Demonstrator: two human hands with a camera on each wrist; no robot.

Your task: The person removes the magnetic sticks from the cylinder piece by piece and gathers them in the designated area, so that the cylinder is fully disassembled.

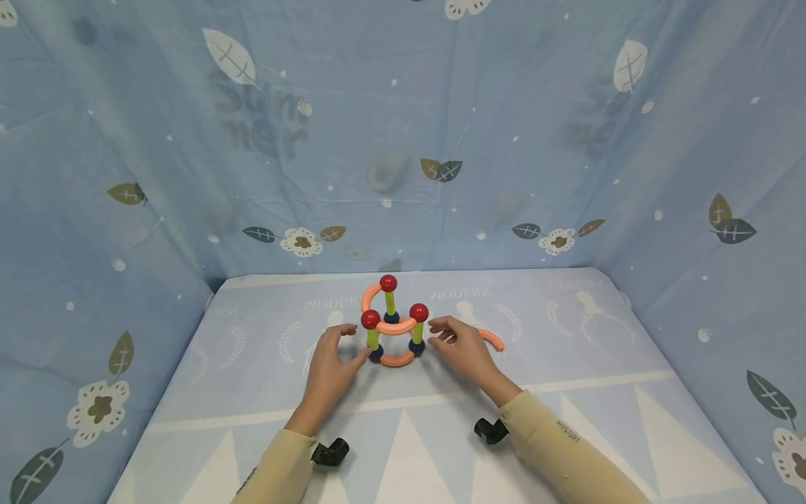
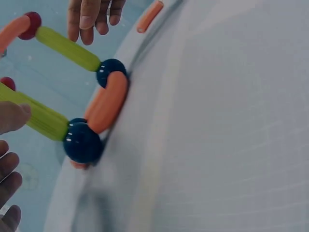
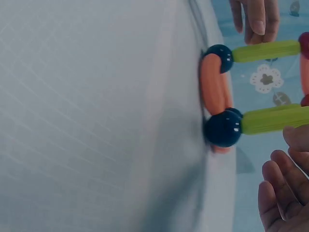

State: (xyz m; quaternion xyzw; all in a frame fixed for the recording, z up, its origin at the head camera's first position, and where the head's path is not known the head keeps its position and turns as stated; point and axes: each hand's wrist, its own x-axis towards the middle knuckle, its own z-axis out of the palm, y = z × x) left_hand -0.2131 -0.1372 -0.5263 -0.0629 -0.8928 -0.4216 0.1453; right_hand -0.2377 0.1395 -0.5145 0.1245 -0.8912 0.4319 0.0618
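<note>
The scene is enclosed by a blue fabric curtain (image 1: 504,105) printed with leaves and white flowers; faint grey lettering shows on it, too blurred to be read for certain. Below it a table covered with pale blue-and-white cloth (image 1: 208,402) is met at its far edge by the curtain. The word MODERN is repeated, flipped, along the far part of the cloth. Bare cloth is seen to either side of the hands, out to the table's side edges.

On the beige right sleeve (image 1: 567,448) small dark print is carried, illegible at this size. The left hand (image 1: 330,364) and right hand (image 1: 466,350) are held either side of a toy frame of coloured rods and balls (image 1: 397,327), near the far edge. The fingers of both are relaxed and parted, with nothing gripped; whether either thumb touches a rod cannot be told. Three upright green rods (image 1: 373,339) are shown in the head view — two in each wrist view — topped by red balls (image 1: 388,283) and footed by dark blue balls (image 1: 392,318).

Beside the right hand a loose orange curved piece (image 1: 491,339) is partly covered; its end is shown in the left wrist view.
</note>
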